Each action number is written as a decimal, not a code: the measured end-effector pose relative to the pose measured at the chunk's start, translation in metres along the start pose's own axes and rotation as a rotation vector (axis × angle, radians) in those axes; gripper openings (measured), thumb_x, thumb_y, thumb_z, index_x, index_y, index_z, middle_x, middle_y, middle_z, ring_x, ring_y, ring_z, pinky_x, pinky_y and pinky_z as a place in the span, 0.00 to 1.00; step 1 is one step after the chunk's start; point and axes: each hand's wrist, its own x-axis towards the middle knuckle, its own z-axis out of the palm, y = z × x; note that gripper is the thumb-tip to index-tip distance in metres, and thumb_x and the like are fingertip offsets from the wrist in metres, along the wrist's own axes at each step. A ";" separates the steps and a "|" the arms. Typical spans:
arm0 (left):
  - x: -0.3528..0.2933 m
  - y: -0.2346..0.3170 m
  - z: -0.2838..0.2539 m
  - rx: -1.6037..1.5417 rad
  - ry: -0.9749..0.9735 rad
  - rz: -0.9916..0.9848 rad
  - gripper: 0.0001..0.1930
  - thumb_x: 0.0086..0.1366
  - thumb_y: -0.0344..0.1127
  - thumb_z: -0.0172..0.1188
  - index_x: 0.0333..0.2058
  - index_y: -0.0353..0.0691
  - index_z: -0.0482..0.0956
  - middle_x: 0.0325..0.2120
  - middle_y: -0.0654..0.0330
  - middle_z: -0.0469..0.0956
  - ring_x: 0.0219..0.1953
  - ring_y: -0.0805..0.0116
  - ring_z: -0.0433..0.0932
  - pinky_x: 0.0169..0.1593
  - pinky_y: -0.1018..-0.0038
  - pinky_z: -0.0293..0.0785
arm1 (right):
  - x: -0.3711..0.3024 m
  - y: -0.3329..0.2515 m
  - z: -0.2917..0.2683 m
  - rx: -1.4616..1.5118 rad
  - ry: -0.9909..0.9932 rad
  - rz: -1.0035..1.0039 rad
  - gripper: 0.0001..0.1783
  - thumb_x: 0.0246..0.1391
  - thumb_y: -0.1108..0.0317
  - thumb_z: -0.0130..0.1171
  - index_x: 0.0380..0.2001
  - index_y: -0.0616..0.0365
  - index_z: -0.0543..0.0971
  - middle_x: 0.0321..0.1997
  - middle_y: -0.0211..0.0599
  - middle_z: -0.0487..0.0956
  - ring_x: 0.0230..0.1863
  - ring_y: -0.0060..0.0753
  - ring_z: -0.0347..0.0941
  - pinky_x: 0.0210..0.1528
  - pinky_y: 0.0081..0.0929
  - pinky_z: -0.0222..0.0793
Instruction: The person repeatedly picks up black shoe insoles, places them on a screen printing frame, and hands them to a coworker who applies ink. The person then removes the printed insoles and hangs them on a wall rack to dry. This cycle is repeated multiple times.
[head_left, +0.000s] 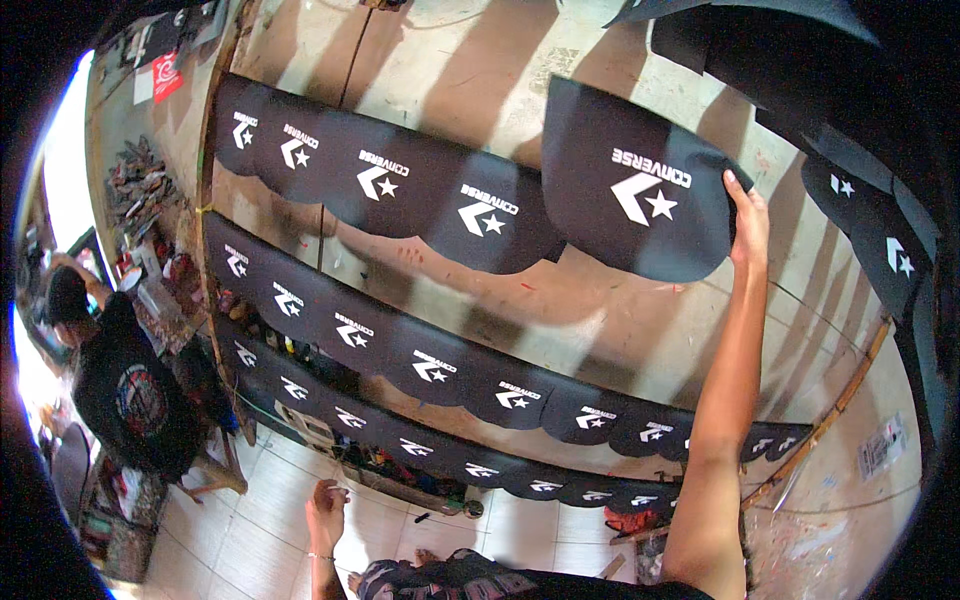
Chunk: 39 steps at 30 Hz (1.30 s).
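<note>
My right hand (747,222), at the end of a raised arm, grips the right edge of a black flat piece (590,170) with a rounded outline and a white chevron-and-star print. The piece's left part overlaps the end of the top row of similar black printed pieces (420,190) hanging along the wall. Low in the view, my left hand (326,515) hangs with loosely bent fingers and nothing visible in it, below the lower rows.
Two lower rows of black printed pieces (350,335) cross the middle. More black sheets (890,215) hang at the right. A wooden pole (870,355) stands there. At the left, a person in black (130,385) sits near cluttered items. White tiles (270,490) cover the floor.
</note>
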 end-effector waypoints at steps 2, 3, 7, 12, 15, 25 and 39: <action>-0.004 0.002 0.017 0.087 0.022 0.051 0.09 0.61 0.26 0.53 0.40 0.30 0.73 0.26 0.52 0.81 0.29 0.66 0.82 0.34 0.74 0.77 | 0.007 0.028 -0.014 -0.097 0.002 0.039 0.17 0.57 0.60 0.61 0.40 0.64 0.78 0.38 0.37 0.80 0.35 0.28 0.77 0.40 0.26 0.72; -0.007 0.002 0.024 0.120 0.032 0.000 0.10 0.60 0.25 0.54 0.40 0.30 0.73 0.25 0.53 0.81 0.29 0.66 0.82 0.34 0.74 0.77 | 0.008 0.043 -0.019 -0.114 0.049 0.070 0.17 0.57 0.60 0.60 0.41 0.64 0.77 0.38 0.37 0.80 0.36 0.28 0.76 0.41 0.26 0.71; -0.023 -0.008 0.042 0.077 0.071 -0.056 0.10 0.60 0.25 0.54 0.40 0.30 0.73 0.26 0.53 0.81 0.29 0.66 0.83 0.33 0.75 0.77 | 0.003 0.114 -0.035 -0.080 0.007 0.137 0.15 0.58 0.59 0.60 0.40 0.60 0.79 0.38 0.31 0.80 0.38 0.24 0.74 0.45 0.27 0.69; -0.035 -0.032 0.043 0.170 0.034 -0.098 0.10 0.60 0.26 0.55 0.41 0.29 0.73 0.27 0.51 0.82 0.28 0.65 0.83 0.33 0.73 0.77 | -0.009 0.175 -0.034 0.055 0.028 0.117 0.19 0.57 0.68 0.60 0.50 0.61 0.74 0.50 0.33 0.76 0.46 0.27 0.72 0.50 0.24 0.67; -0.038 -0.036 0.035 0.225 0.044 -0.093 0.10 0.60 0.27 0.56 0.40 0.30 0.73 0.27 0.51 0.82 0.29 0.64 0.83 0.33 0.72 0.77 | -0.028 0.201 -0.025 0.053 0.112 -0.081 0.35 0.53 0.75 0.61 0.64 0.57 0.62 0.69 0.39 0.60 0.67 0.34 0.55 0.67 0.29 0.51; -0.126 -0.157 -0.055 0.198 0.217 -0.535 0.16 0.59 0.39 0.60 0.40 0.31 0.78 0.30 0.52 0.83 0.31 0.62 0.83 0.40 0.68 0.77 | -0.100 0.209 0.003 -0.888 0.493 -0.441 0.15 0.60 0.65 0.52 0.46 0.61 0.77 0.49 0.48 0.73 0.49 0.44 0.70 0.49 0.39 0.66; -0.439 -0.294 -0.283 -0.488 1.090 -1.369 0.14 0.61 0.38 0.55 0.38 0.31 0.76 0.29 0.52 0.81 0.23 0.64 0.80 0.20 0.71 0.74 | -0.759 0.185 0.534 -0.005 -1.536 0.228 0.29 0.48 0.75 0.59 0.57 0.60 0.69 0.44 0.43 0.80 0.30 0.30 0.78 0.35 0.27 0.74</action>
